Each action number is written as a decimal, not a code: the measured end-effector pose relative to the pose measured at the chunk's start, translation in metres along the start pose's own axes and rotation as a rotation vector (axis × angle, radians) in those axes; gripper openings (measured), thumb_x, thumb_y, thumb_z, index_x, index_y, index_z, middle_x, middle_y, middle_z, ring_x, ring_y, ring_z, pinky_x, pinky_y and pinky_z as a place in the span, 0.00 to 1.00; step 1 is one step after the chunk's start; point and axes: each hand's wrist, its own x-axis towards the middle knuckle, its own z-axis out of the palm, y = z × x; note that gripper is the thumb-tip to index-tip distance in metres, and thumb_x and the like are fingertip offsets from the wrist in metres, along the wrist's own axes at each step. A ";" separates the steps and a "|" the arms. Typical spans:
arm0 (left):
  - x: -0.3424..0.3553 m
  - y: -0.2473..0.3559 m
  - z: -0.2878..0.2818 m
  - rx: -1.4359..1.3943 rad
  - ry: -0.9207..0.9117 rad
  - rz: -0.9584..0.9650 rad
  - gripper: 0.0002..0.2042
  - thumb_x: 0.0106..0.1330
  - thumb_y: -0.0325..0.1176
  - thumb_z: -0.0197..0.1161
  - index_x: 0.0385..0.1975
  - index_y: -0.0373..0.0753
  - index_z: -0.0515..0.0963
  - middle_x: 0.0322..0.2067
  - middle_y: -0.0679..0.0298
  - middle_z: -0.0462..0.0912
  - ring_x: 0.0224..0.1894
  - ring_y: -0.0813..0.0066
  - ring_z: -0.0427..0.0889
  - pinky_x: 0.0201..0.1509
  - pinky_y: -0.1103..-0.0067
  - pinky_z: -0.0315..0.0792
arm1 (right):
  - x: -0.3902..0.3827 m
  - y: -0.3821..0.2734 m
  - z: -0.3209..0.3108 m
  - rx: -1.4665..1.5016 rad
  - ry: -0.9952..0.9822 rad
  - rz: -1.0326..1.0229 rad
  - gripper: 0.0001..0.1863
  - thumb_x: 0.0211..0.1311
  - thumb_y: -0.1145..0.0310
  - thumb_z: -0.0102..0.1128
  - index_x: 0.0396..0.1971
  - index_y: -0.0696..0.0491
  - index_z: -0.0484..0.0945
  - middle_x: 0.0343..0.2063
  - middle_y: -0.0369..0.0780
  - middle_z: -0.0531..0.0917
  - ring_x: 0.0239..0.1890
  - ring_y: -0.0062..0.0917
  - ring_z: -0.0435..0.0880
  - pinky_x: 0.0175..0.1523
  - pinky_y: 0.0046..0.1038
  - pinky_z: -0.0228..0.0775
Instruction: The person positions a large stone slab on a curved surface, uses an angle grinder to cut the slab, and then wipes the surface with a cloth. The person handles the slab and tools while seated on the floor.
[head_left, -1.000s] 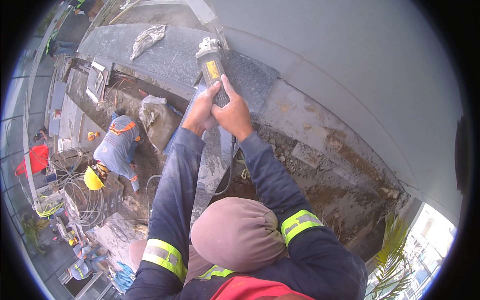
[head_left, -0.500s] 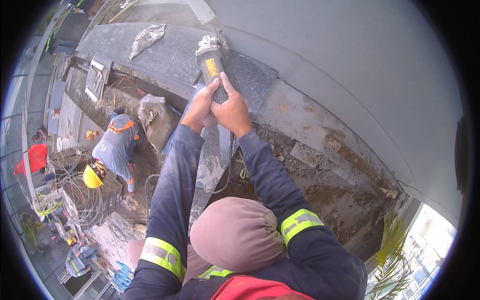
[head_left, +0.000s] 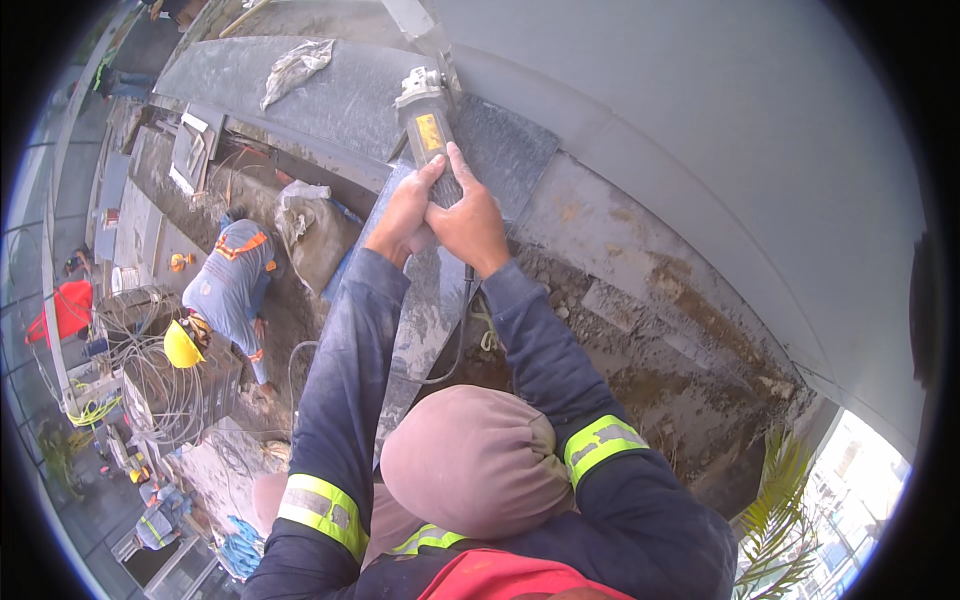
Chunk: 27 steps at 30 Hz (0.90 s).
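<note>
An angle grinder [head_left: 428,132], grey with a yellow label, points away from me over dark grey stone slabs. Both of my hands grip its rear body. My left hand [head_left: 402,215] wraps it from the left, and my right hand [head_left: 470,228] closes on it from the right, thumbs along the top. The head of the tool sits at the joint between a speckled stone slab [head_left: 340,110] and the pale wall [head_left: 680,120]. Whether its disc touches the stone I cannot tell. From its back end a dark cord [head_left: 463,325] hangs down beside my right forearm.
A crumpled cloth [head_left: 297,72] lies on the far slab. To the left, a co-worker [head_left: 232,280] bends over near a yellow helmet [head_left: 183,345] and coiled cables [head_left: 165,400]. A sack [head_left: 315,235] stands closer in. Rubble [head_left: 575,300] fills the trench at right.
My hands keep their hold on the grinder, which has shifted very slightly up and right in the picture. At left, the co-worker's lower arm reaches a little further down.
</note>
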 end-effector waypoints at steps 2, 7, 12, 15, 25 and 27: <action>-0.005 -0.002 0.000 -0.003 -0.004 0.000 0.19 0.80 0.42 0.51 0.60 0.33 0.70 0.46 0.58 0.80 0.44 0.71 0.83 0.48 0.73 0.79 | -0.006 -0.004 -0.003 0.027 -0.039 0.045 0.47 0.55 0.59 0.69 0.76 0.53 0.60 0.52 0.59 0.84 0.56 0.45 0.85 0.59 0.35 0.76; -0.009 -0.006 0.004 0.004 -0.011 0.007 0.19 0.80 0.42 0.51 0.59 0.34 0.71 0.44 0.59 0.82 0.42 0.71 0.84 0.46 0.73 0.80 | -0.010 0.003 -0.002 0.011 -0.015 -0.011 0.47 0.55 0.59 0.69 0.76 0.53 0.60 0.54 0.58 0.83 0.58 0.45 0.85 0.60 0.35 0.75; -0.002 -0.009 -0.004 -0.001 0.000 0.002 0.19 0.80 0.42 0.51 0.60 0.33 0.70 0.44 0.58 0.81 0.42 0.70 0.84 0.48 0.73 0.80 | -0.007 0.001 -0.002 0.019 -0.031 0.025 0.47 0.55 0.59 0.69 0.76 0.52 0.61 0.54 0.58 0.83 0.57 0.45 0.85 0.60 0.35 0.76; 0.006 -0.010 -0.010 0.025 -0.006 0.009 0.20 0.80 0.43 0.51 0.61 0.33 0.69 0.46 0.57 0.80 0.44 0.70 0.84 0.49 0.72 0.80 | -0.003 0.006 0.000 0.009 -0.014 0.005 0.47 0.55 0.59 0.69 0.76 0.52 0.61 0.53 0.58 0.83 0.57 0.45 0.85 0.60 0.35 0.76; 0.014 -0.006 -0.012 0.035 -0.001 -0.001 0.22 0.80 0.43 0.52 0.64 0.31 0.67 0.50 0.55 0.77 0.49 0.68 0.81 0.53 0.71 0.78 | 0.007 0.007 0.003 0.017 0.006 0.003 0.47 0.54 0.60 0.70 0.75 0.52 0.61 0.51 0.58 0.84 0.55 0.44 0.86 0.60 0.35 0.76; 0.015 -0.004 -0.010 0.023 0.000 0.013 0.22 0.80 0.43 0.52 0.63 0.31 0.67 0.50 0.55 0.77 0.49 0.69 0.81 0.52 0.71 0.78 | 0.009 0.006 0.003 0.022 0.004 0.006 0.47 0.53 0.60 0.70 0.75 0.52 0.61 0.51 0.58 0.84 0.55 0.44 0.86 0.60 0.35 0.76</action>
